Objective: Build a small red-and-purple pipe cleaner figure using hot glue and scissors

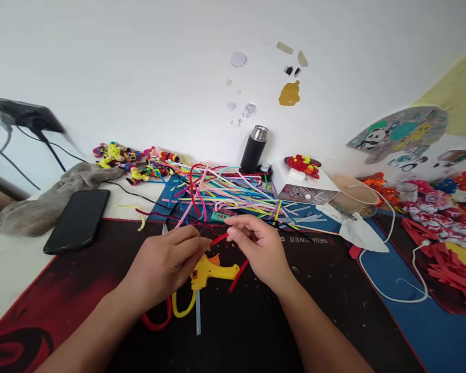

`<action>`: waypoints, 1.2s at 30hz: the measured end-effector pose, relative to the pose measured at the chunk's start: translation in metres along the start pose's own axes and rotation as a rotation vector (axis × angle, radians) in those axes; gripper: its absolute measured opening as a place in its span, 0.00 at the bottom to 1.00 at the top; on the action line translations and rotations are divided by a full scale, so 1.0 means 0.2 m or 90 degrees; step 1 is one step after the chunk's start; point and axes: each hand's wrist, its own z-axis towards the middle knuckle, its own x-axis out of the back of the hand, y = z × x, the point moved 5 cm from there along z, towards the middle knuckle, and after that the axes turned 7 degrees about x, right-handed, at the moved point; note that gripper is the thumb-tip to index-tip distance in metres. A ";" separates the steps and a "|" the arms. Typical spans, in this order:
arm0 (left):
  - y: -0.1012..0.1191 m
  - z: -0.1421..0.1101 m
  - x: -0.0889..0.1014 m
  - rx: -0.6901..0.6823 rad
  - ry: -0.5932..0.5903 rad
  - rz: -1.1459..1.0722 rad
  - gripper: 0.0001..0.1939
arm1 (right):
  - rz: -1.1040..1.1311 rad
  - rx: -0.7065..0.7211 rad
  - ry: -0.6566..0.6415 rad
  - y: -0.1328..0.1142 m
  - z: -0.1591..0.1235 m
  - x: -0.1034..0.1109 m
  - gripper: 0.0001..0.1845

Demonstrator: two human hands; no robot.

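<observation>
A red pipe cleaner [219,239] is stretched between my two hands, just above the mat. My left hand [169,259] pinches one end with its fingers closed. On the other side, the thumb and index finger of my right hand [256,243] grip it, and a red tail hangs below that palm. Under the hands lies a yellow glue gun [213,271] with a clear glue stick [198,313] poking out of it. Beside it, a red loop handle [157,318] and a yellow loop [184,306] show, partly covered by my left hand and wrist.
A heap of colourful pipe cleaners [225,189] spreads behind the dark mat [326,290]. Near the wall stand a black thermos [253,151] and a white box [306,184]. A phone [78,220] lies left. White cable [396,299] and red strips [450,274] lie right.
</observation>
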 end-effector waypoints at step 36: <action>-0.02 0.04 0.00 0.195 0.006 -0.180 0.07 | -0.269 0.104 -0.142 -0.03 -0.05 -0.13 0.08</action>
